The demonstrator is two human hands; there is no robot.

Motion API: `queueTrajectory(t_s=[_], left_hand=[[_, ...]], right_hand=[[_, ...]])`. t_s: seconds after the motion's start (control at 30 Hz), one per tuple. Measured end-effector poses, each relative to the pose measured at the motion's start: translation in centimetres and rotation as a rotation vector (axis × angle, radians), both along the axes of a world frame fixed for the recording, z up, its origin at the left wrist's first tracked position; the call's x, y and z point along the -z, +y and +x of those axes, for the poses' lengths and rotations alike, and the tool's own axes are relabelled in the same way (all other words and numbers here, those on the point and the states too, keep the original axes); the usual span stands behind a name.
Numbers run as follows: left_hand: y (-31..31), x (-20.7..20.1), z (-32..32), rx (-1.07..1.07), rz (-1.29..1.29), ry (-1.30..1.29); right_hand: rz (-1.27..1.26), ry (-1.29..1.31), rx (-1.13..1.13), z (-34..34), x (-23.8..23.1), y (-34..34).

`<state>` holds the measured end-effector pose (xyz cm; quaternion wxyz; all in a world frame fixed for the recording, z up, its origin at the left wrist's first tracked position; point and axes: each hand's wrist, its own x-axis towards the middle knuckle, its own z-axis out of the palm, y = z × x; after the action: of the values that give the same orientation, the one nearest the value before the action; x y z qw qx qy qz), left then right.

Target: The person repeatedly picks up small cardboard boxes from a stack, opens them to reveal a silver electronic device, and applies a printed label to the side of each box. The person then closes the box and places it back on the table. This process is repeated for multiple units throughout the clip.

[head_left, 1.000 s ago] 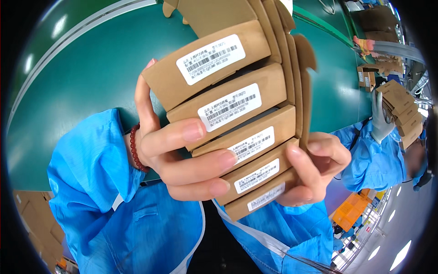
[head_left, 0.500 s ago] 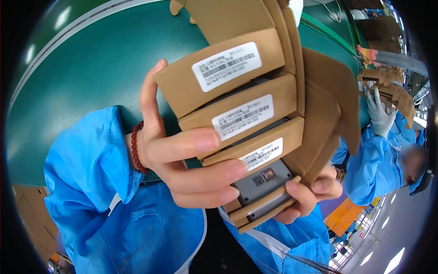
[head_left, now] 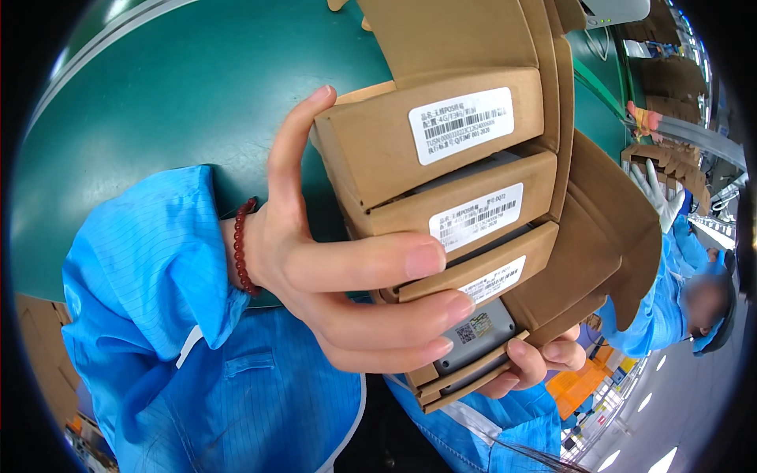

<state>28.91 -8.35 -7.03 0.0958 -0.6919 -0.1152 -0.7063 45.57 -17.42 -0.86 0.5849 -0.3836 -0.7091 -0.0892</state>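
A tilted stack of several brown cardboard boxes (head_left: pixel 371 158) with open lids fills the middle of the view. White barcode labels (head_left: pixel 461 126) are stuck on the box fronts. My left hand (head_left: pixel 315 268), wearing a red bead bracelet (head_left: pixel 241 244), wraps its fingers around the left side of the stack. Low in the stack, a grey device (head_left: pixel 493 325) with a square code shows inside an open box. My right hand (head_left: pixel 536 363) clasps the bottom of the stack from the right; the stack and flaps partly hide it.
Beneath the stack is a green work table (head_left: pixel 158 118) with a pale edge strip. A white device (head_left: pixel 619 11) is at the top right. On the right, a co-worker in a blue smock (head_left: pixel 639 303) has a white-gloved hand (head_left: pixel 658 197) near other cardboard boxes (head_left: pixel 670 162).
The stack and both hands appear further right against my smock, and the stack is less tilted. My grips look unchanged. The co-worker's gloved hand has spread its fingers.
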Motion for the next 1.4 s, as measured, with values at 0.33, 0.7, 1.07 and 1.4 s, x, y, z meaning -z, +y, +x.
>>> queueTrajectory(t_s=[0.33,0.7,1.07,1.4], left_hand=[[-2.3,-1.6,-1.0,0.025,-0.308,0.148],[-1.7,-2.7,-2.0,-0.119,-0.394,0.360],[2.8,-1.0,-9.8,-0.466,-0.398,0.318],[13.8,-1.4,-23.0,-0.818,-0.619,0.244]], right_hand=[[-0.458,-0.286,-0.206,1.1,-4.4,4.1],[-1.238,-0.281,-0.573,-6.2,-9.6,17.8],[-1.048,-1.171,-0.396,-23.1,-10.0,28.0],[-1.096,0.271,-0.883,-20.9,-4.2,40.3]])
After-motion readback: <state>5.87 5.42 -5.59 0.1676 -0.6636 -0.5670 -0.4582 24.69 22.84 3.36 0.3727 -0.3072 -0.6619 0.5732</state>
